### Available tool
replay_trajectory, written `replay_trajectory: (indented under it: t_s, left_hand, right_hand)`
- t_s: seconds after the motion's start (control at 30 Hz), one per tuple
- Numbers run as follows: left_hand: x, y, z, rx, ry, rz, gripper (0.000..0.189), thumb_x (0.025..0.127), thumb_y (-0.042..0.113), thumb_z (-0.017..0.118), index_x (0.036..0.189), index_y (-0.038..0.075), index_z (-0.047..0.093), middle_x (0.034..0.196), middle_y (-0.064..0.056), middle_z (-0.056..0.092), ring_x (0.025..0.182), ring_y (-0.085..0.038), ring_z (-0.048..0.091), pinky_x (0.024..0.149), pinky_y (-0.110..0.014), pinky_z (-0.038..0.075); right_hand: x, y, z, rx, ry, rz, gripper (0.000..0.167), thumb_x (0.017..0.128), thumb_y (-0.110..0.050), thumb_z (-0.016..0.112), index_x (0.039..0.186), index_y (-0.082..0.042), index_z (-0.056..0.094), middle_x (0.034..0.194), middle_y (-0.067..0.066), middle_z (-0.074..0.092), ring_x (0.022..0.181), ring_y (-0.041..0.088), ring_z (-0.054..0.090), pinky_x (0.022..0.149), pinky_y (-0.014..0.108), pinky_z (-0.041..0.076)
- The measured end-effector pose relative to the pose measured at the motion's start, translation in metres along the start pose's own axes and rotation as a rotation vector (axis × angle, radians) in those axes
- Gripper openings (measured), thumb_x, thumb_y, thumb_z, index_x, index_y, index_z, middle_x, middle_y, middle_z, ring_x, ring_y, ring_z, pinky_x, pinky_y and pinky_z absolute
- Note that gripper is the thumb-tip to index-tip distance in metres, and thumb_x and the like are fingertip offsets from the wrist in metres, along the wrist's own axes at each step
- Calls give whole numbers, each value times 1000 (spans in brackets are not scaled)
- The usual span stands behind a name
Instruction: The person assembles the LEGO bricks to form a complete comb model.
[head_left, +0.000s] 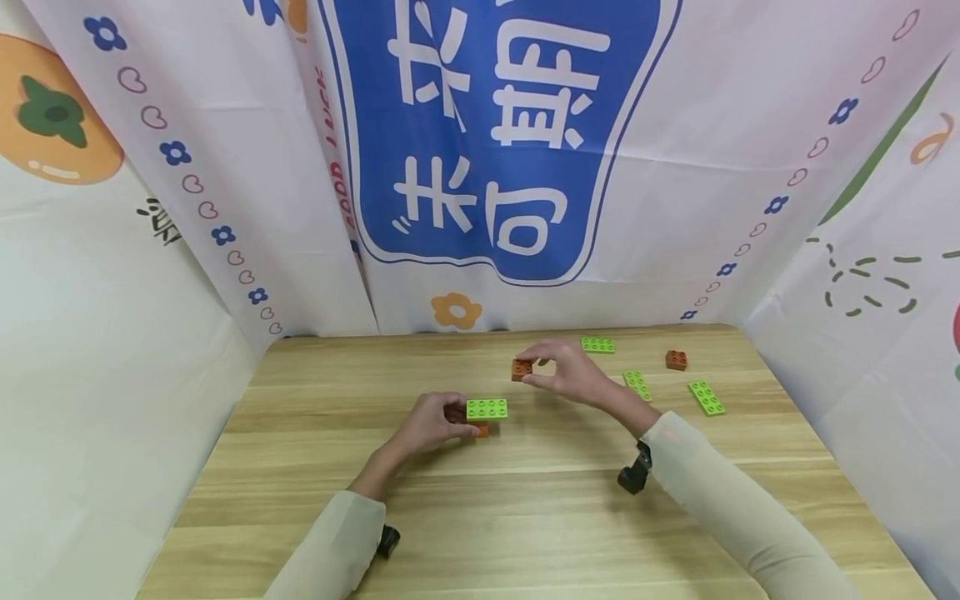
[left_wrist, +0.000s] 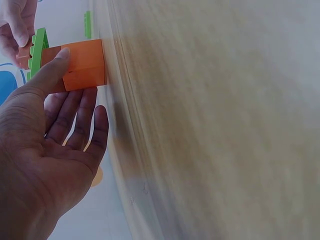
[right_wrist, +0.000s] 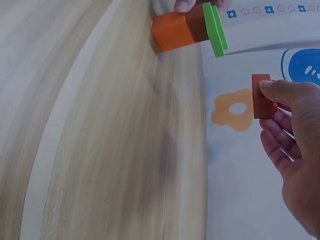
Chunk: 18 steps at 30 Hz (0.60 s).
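Note:
A small stack has an orange block [right_wrist: 172,31] at the bottom, a brown brick [right_wrist: 196,26] above it and a lime-green studded plate [head_left: 487,408] on top. From its left side, my left hand [head_left: 433,423] grips the stack, thumb against the blocks in the left wrist view. The orange block stands at the tabletop. My right hand [head_left: 570,375] pinches a loose brown brick [head_left: 522,370] between thumb and fingers, up and to the right of the stack. In the right wrist view, air shows between that brick and the green plate.
On the right of the wooden table [head_left: 480,517] lie a green plate [head_left: 597,345] near the back edge, another green plate [head_left: 637,385] by the right forearm, a third green plate [head_left: 707,398] farther right and a brown brick [head_left: 677,360]. A printed cloth [head_left: 660,250] hangs behind.

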<state>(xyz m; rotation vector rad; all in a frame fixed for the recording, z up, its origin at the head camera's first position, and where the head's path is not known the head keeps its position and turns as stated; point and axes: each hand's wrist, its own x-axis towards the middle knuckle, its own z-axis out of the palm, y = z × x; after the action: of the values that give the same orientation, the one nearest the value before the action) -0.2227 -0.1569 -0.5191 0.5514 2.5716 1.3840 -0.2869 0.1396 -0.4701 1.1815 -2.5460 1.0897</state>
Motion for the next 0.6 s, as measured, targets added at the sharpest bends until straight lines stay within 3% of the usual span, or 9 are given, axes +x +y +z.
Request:
replay_trajectory:
  t_s: [0.37,0.6]
  left_hand:
    - [0,-1,0,9,-1,-4,26,87,14,90,105,3,75,99,-6,77,87,-14,72,77,-27,61]
    - [2,-2,0,13,3,5,27,86,14,90,105,1,75,98,-7,77,86,-15,72,76,-27,61]
  right_hand:
    - [2,-11,8,12,-17,-58,38,87,-12,89,122,-5,78,114,9,78,100,22,75,82,44,63]
    - [4,-20,13,24,-36,-86,37,88,-12,88,122,-6,78,114,8,78,102,21,73,83,44,63]
